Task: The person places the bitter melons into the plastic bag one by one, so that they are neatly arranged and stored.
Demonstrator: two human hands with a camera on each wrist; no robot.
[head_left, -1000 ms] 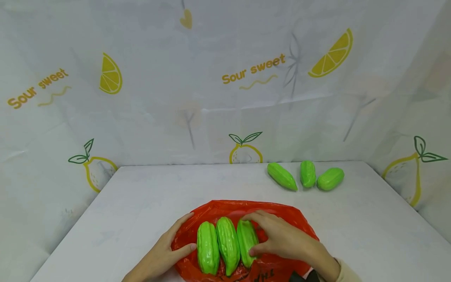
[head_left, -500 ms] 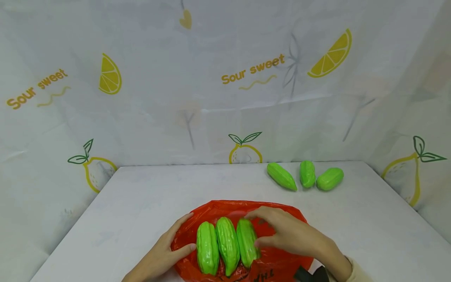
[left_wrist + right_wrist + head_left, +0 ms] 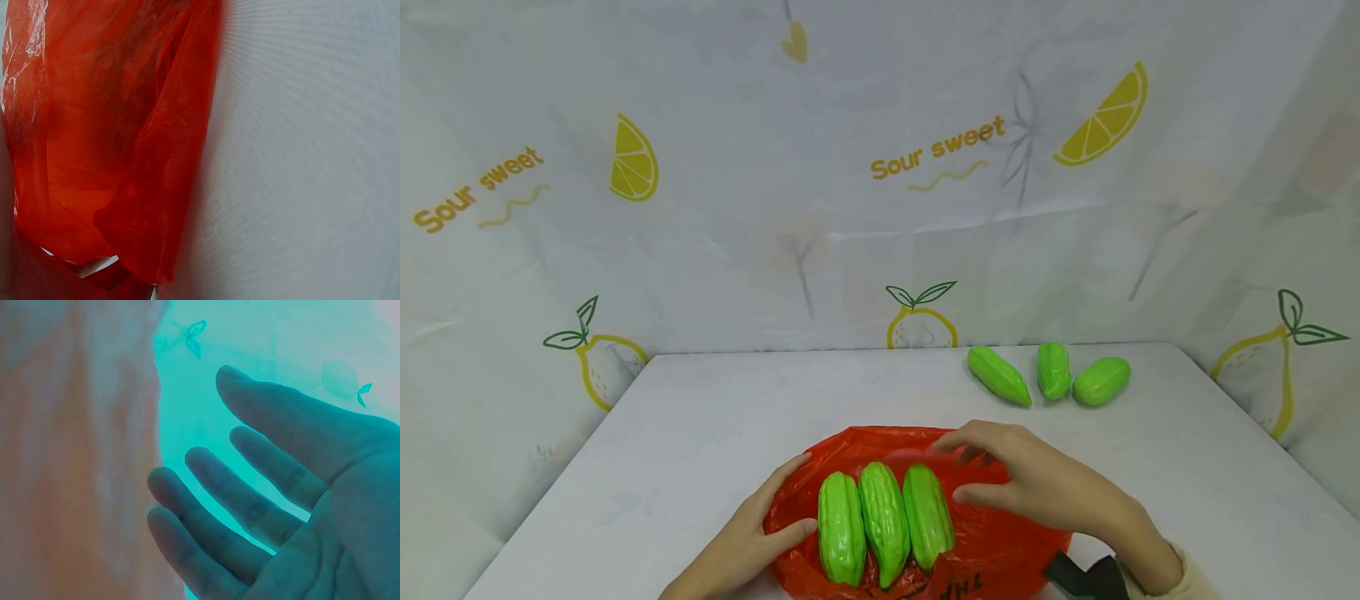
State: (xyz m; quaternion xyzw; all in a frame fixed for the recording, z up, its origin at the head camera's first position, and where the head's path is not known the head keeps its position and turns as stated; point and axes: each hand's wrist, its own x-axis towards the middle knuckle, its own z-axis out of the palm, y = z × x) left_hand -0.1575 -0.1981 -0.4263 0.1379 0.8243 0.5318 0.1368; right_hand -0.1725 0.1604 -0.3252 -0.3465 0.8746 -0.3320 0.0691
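Note:
Side by side in a red plastic bag (image 3: pixel 1000 546) lie three light green, ridged bitter melons: a left one (image 3: pixel 841 529), a middle one (image 3: pixel 884 525) and a right one (image 3: pixel 928 517). My left hand (image 3: pixel 752 525) rests at the bag's left side, index finger stretched along its edge and thumb tip right by the left melon. To the right of the melons, my right hand (image 3: pixel 1037 475) hovers over the bag with thumb and fingers spread and nothing between them. The right wrist view shows that hand's bare palm (image 3: pixel 312 531). Red plastic (image 3: pixel 112 125) fills the left wrist view's left half.
Three more bitter melons lie at the back right of the white table (image 3: pixel 715 433): a slanted one (image 3: pixel 1000 377), an upright one (image 3: pixel 1054 371) and a tilted one (image 3: pixel 1102 382). Behind the table hangs a white cloth (image 3: pixel 737 208) with lemon prints.
My right hand has let go of the right bitter melon and moved up and to the right, its fingers spreading. That melon stays beside the others. The left hand has not moved.

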